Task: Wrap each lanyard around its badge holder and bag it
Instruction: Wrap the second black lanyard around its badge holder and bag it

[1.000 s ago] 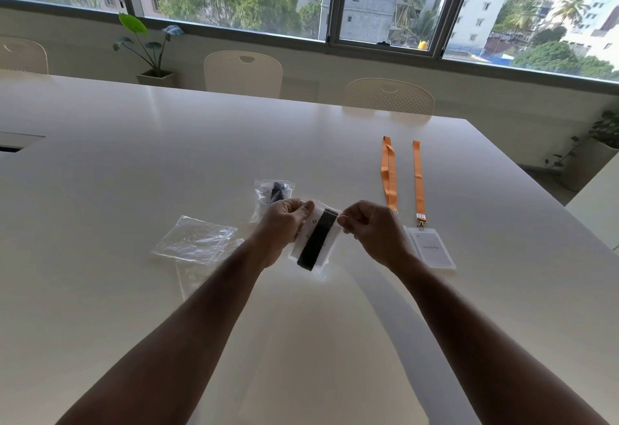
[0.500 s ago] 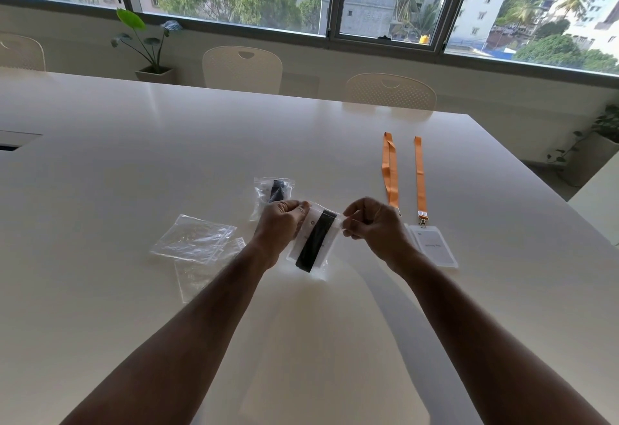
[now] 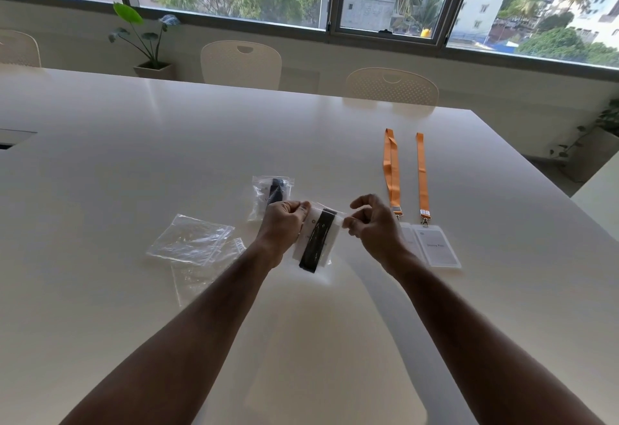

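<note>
My left hand [image 3: 284, 227] grips the left top corner of a clear bag [image 3: 316, 240] that holds a white badge holder wrapped in a black lanyard. My right hand [image 3: 371, 227] pinches the bag's right top edge with thumb and forefinger, its other fingers lifted. Behind my left hand lies another bagged badge with a black lanyard [image 3: 273, 192]. To the right, two orange lanyards [image 3: 390, 173] stretch away across the table, clipped to two white badge holders [image 3: 435, 247] that lie side by side, the left one partly hidden by my right wrist.
Empty clear bags [image 3: 189, 240] lie on the white table [image 3: 134, 156] left of my left arm. Chairs [image 3: 241, 63] stand along the far edge, a potted plant [image 3: 147, 39] by the window. The table's right edge runs diagonally at far right.
My right hand has opened its upper fingers and slid slightly right along the bag's top edge. The left hand and the bag have stayed in place.
</note>
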`<state>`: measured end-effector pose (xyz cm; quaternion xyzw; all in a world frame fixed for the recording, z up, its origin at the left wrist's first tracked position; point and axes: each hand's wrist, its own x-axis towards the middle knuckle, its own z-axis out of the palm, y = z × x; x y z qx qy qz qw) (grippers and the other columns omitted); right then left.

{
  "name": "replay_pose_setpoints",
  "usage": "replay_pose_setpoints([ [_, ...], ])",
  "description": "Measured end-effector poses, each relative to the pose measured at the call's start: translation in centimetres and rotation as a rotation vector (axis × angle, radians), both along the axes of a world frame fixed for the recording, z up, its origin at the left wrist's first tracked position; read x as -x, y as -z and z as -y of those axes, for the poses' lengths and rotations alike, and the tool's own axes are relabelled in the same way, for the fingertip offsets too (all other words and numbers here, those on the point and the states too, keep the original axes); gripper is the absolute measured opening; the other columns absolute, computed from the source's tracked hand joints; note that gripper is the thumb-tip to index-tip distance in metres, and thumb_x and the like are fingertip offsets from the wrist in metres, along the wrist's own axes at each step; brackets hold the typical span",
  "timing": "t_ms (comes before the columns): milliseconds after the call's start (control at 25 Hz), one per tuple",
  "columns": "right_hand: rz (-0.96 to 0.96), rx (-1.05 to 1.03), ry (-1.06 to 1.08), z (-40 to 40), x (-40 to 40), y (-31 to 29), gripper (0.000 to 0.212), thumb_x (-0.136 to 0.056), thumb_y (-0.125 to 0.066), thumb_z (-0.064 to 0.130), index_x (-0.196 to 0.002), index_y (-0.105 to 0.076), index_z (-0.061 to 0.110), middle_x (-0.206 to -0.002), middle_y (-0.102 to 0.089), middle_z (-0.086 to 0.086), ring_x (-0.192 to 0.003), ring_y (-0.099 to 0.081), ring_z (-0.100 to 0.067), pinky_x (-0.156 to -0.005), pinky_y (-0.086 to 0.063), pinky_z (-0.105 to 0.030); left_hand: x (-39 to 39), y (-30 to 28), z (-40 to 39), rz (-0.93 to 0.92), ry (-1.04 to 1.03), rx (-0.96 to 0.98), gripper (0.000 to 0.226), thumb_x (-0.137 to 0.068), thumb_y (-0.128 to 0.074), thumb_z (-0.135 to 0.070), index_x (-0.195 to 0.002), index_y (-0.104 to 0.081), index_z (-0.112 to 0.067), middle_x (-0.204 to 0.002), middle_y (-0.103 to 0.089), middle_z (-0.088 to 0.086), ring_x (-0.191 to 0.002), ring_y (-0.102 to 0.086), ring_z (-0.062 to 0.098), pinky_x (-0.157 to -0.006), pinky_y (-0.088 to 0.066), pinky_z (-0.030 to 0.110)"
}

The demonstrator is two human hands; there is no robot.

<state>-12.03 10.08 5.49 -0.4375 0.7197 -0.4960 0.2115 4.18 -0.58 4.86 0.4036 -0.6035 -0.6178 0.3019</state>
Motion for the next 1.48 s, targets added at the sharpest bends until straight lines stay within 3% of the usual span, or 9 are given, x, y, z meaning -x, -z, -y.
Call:
replay_pose_setpoints([
  [160,0.265,-0.106,-0.070,0.6,-0.6,0.4,0.039,-0.092,-0.070,0.019,-0.125,-0.050,0.011,-0.098,-0.071,-0.014,-0.091,-0.072,-0.028,-0.079,-0.059,-0.040,0.4,-0.1,0.5,-0.040,-0.083,-0.055,0.027,-0.104,-0.051,-0.025,-0.091,-0.070,-0.011,-0.094,-0.068,0.017,-0.086,-0.063,0.027,-0.076,-0.058,0.044],
  [280,0.336,-0.197,-0.162,0.7,-1.3,0.6,0.046,-0.088,-0.073,0.012,-0.126,-0.046,0.015,-0.096,-0.068,-0.014,-0.089,-0.070,-0.024,-0.077,-0.060,-0.033,0.7,-0.1,1.2,-0.082,-0.148,-0.121,0.022,-0.104,-0.052,-0.025,-0.099,-0.068,-0.011,-0.101,-0.073,0.015,-0.091,-0.070,0.027,-0.067,-0.058,0.035],
  [440,0.372,-0.151,-0.116,1.9,-1.3,0.6,0.045,-0.087,-0.072,0.004,-0.124,-0.048,0.014,-0.095,-0.068,-0.016,-0.090,-0.071,-0.025,-0.078,-0.062,-0.034,1.0,0.2,2.3,-0.078,-0.113,-0.136,0.027,-0.101,-0.058,-0.022,-0.122,-0.063,-0.006,-0.108,-0.073,0.013,-0.101,-0.072,0.028,-0.085,-0.061,0.043],
  [600,0.345,-0.116,0.015,4.1,-0.4,1.2,0.051,-0.087,-0.073,0.008,-0.131,-0.048,0.009,-0.103,-0.069,-0.020,-0.096,-0.072,-0.031,-0.089,-0.059,-0.051,0.9,0.8,2.6,0.004,-0.227,0.014,0.036,-0.097,-0.061,-0.010,-0.133,-0.057,-0.007,-0.103,-0.068,0.001,-0.104,-0.069,0.021,-0.096,-0.057,0.039],
  [920,0.242,-0.130,0.125,8.3,-0.9,2.3,0.048,-0.085,-0.076,0.011,-0.126,-0.052,0.011,-0.098,-0.069,-0.015,-0.089,-0.072,-0.028,-0.084,-0.060,-0.052,0.8,1.2,2.7,0.081,-0.267,0.281,0.025,-0.094,-0.064,-0.007,-0.118,-0.069,-0.009,-0.107,-0.074,0.004,-0.099,-0.071,0.014,-0.095,-0.058,0.033],
  [1000,0.172,-0.144,0.138,8.9,-1.0,2.7,0.046,-0.084,-0.077,0.016,-0.125,-0.054,0.013,-0.097,-0.070,-0.013,-0.088,-0.072,-0.026,-0.083,-0.060,-0.050,0.9,1.4,2.9,0.095,-0.221,0.319,0.024,-0.094,-0.065,-0.007,-0.118,-0.070,-0.009,-0.107,-0.075,0.004,-0.099,-0.071,0.013,-0.094,-0.058,0.032],
  [1120,-0.088,-0.193,0.161,9.1,-1.1,2.9,0.048,-0.085,-0.076,0.026,-0.127,-0.060,0.010,-0.099,-0.072,-0.010,-0.092,-0.069,-0.025,-0.086,-0.058,-0.044,1.0,1.7,2.8,0.113,-0.159,0.332,0.026,-0.094,-0.065,-0.007,-0.120,-0.069,-0.008,-0.110,-0.075,0.005,-0.101,-0.071,0.011,-0.094,-0.057,0.028],
  [1240,-0.273,-0.221,0.157,8.6,-0.8,3.1,0.054,-0.089,-0.072,0.032,-0.134,-0.058,0.007,-0.114,-0.067,-0.013,-0.106,-0.064,-0.027,-0.092,-0.053,-0.041,1.2,1.9,2.8,0.131,-0.148,0.340,0.026,-0.095,-0.065,-0.009,-0.120,-0.069,-0.008,-0.110,-0.074,0.005,-0.101,-0.070,0.012,-0.092,-0.057,0.023],
  [1480,-0.501,-0.379,0.140,4.8,3.7,2.1,0.050,-0.084,-0.074,0.037,-0.127,-0.063,0.014,-0.128,-0.059,-0.015,-0.121,-0.052,-0.034,-0.101,-0.044,-0.041,2.8,1.7,1.6,0.098,-0.162,0.386,0.013,-0.092,-0.068,-0.013,-0.103,-0.074,-0.012,-0.092,-0.076,-0.001,-0.087,-0.072,0.009,-0.078,-0.058,0.021],
])
